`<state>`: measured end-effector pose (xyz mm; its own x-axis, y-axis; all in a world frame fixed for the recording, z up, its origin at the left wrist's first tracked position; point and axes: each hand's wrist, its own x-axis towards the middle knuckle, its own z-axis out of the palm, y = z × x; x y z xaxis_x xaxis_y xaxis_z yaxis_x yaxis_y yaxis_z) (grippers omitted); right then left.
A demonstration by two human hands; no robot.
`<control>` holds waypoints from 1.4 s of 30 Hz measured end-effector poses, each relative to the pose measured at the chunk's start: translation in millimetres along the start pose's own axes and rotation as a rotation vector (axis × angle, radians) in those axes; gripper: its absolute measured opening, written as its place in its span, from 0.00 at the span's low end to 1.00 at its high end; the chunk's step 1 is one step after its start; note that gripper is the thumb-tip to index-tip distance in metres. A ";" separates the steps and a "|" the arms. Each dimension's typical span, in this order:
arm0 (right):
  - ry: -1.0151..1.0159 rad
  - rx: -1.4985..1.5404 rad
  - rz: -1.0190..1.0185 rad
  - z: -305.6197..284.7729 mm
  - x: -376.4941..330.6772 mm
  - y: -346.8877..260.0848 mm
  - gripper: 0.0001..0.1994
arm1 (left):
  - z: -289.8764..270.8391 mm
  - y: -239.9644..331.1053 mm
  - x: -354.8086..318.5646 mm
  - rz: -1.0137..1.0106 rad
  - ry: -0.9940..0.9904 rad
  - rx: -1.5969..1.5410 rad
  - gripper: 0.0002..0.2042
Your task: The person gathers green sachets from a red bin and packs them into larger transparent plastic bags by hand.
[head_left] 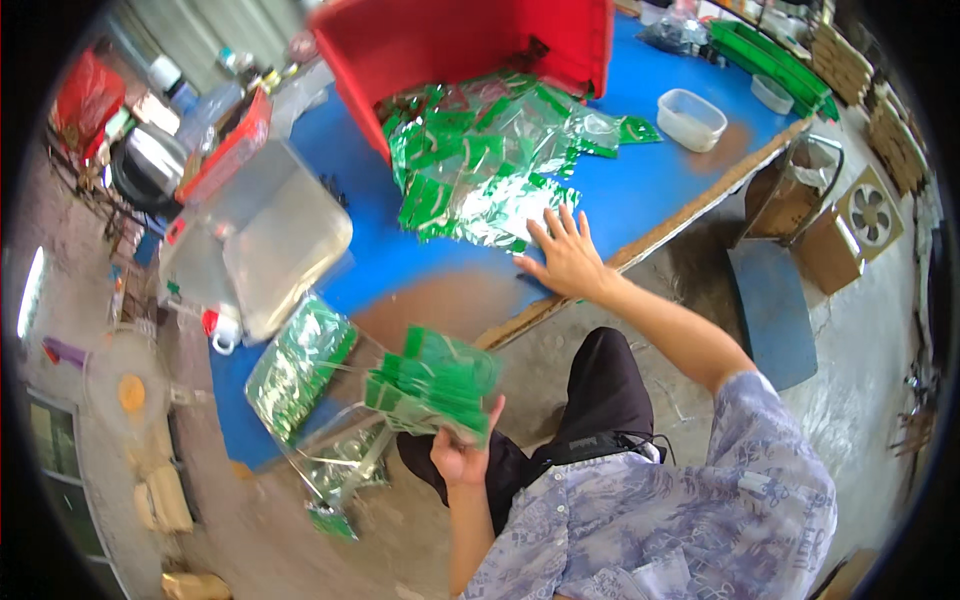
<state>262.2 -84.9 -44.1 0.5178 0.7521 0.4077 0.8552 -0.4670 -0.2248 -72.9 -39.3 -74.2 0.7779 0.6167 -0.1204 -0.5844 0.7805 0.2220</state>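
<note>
A bundle of glossy, green-edged clear plastic packets (298,372) lies beyond and left of the left hand (463,455), which grips a fanned sheaf of flat green plastic packets (432,380). Beyond the right hand (568,255), whose fingers are spread wide at its near edge, a heap of green-and-clear plastic packets (490,160) spills from a red rectangular plastic bin (450,40). Farther right: a translucent rectangular plastic tub (692,120).

Packets (480,165) in and before bin (455,40) (tub (692,122) right)

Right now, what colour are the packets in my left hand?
The packets are mainly green, clearest in the head view.
</note>
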 end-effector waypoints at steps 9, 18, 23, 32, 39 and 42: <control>-0.670 0.645 -0.262 -45.3 -0.4 -64.0 0.20 | -10.9 -6.2 17.6 -0.041 0.166 0.081 0.24; -0.166 0.177 -0.378 -25.2 -21.8 -32.5 0.18 | -10.2 -6.0 3.2 -0.045 0.106 0.038 0.24; -0.422 0.638 -0.270 -21.2 4.5 -74.5 0.14 | -15.5 -9.4 14.7 0.011 0.272 0.171 0.25; -0.080 0.004 -0.364 40.8 52.3 -81.6 0.19 | -30.4 -1.9 -13.9 0.040 0.223 0.238 0.31; -0.234 0.757 -0.734 -7.0 -9.1 -79.5 0.09 | -23.0 21.0 -9.8 0.040 0.134 0.310 0.31; -0.206 0.544 -0.222 2.1 21.5 -101.6 0.08 | -12.0 16.0 5.1 0.062 0.151 0.343 0.30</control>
<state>186.5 -20.3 -14.4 0.2740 0.9034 0.3297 0.8031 -0.0263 -0.5953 -81.1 -22.4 -82.9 0.6861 0.6895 -0.2319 -0.4978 0.6775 0.5414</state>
